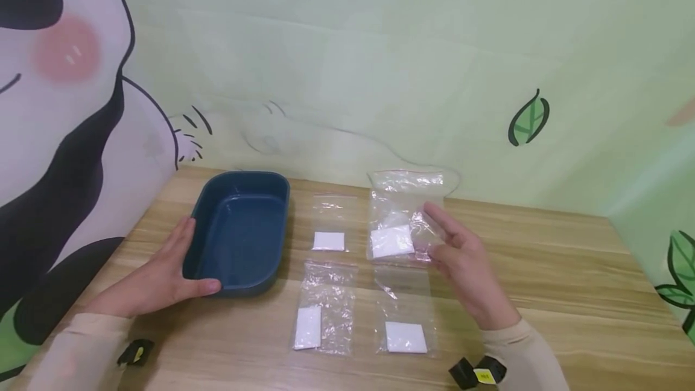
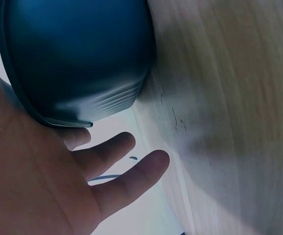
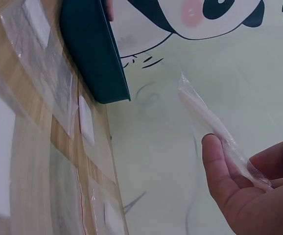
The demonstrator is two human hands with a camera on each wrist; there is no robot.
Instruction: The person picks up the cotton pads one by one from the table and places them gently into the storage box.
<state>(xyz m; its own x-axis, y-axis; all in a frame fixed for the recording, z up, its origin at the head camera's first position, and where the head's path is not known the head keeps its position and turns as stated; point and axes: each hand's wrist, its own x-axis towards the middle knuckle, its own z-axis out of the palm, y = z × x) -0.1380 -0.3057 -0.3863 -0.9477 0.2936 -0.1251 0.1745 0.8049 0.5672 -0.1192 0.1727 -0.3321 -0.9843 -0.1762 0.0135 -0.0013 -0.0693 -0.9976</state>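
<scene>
My left hand point(image 1: 154, 276) rests against the near left corner of a dark blue rectangular dish point(image 1: 241, 243). Its fingers lie fairly straight along the outer wall, with the thumb by the near rim. My right hand point(image 1: 461, 264) pinches a clear plastic bag point(image 3: 205, 112) between thumb and fingers, above the table. What that bag contains is hard to make out. In the head view it overlaps a clear zip bag point(image 1: 392, 241) at the back right. Other zip bags lie at back left point(image 1: 329, 241), front left point(image 1: 308, 327) and front right point(image 1: 406, 336), each with a white flat piece inside.
The wooden table point(image 1: 548, 270) meets a pale green wall point(image 1: 326, 65) printed with leaves and a panda point(image 1: 49, 107). The dish stands left of the bags, near the table's back edge. A black strap piece point(image 1: 478, 374) is at the right wrist.
</scene>
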